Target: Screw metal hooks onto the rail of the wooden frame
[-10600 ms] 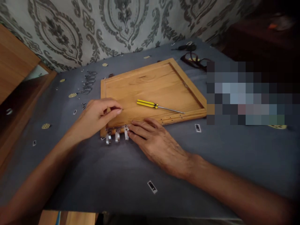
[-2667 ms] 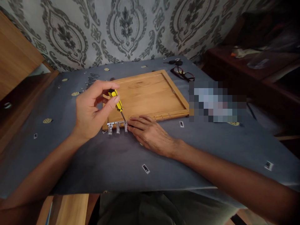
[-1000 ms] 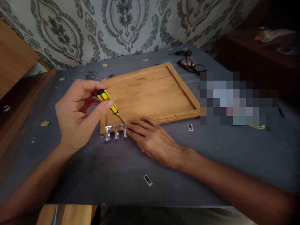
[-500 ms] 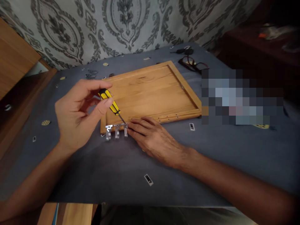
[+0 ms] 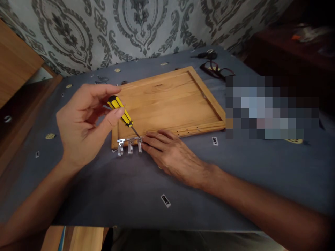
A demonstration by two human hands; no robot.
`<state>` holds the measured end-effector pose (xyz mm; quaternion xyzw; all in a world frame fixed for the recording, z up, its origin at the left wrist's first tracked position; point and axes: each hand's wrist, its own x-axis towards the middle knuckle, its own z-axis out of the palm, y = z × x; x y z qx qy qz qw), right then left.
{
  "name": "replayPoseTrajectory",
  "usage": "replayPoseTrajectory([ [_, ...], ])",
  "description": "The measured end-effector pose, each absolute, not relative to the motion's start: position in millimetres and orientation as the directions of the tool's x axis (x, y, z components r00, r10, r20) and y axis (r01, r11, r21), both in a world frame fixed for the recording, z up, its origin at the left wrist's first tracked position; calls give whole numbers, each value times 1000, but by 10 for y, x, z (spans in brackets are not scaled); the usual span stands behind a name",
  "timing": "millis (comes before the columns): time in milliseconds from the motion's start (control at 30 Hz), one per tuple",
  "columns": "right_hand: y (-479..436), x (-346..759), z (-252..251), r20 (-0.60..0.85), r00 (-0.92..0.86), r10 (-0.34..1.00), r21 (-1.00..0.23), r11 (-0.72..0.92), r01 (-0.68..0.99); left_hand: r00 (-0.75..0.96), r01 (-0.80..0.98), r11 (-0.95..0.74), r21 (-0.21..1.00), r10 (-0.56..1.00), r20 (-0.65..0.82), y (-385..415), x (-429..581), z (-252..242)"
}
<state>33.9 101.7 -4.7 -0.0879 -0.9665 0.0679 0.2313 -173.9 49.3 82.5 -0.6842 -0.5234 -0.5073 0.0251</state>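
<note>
My left hand (image 5: 85, 122) holds a yellow and black screwdriver (image 5: 121, 111) lightly by its handle, thumb on one side and the index finger stretched out above. The tool slants down to the right, its tip at the rightmost of three small silver metal hooks (image 5: 140, 144). These hooks sit in a row along the near edge of a framed wooden panel (image 5: 162, 101), at its left end. My right hand (image 5: 172, 155) is bent over that same edge, fingers pressed together and fingertips against the rightmost hook. Its thumb is hidden.
Small dark holes (image 5: 187, 131) run along the near frame edge right of my hand. Eyeglasses (image 5: 217, 69) and a black-handled tool (image 5: 204, 55) lie behind the panel on the dark blue cloth (image 5: 125, 195). Wooden furniture (image 5: 18, 66) stands left; a blurred-out patch covers the right.
The screwdriver handle and my left hand have shifted slightly left and up, while the tip stays at the rightmost hook. My right hand keeps its place.
</note>
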Motion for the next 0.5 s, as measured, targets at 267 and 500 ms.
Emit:
replayPoseTrajectory([
  [267,1025,333,-35,442,-875,198,-156,977,143,-90,703,-480,524,672,735,524,-1731,801],
  [500,1023,339,-37,427,-882,197,-158,977,141,-44,731,-470,495,691,721,486,-1723,851],
])
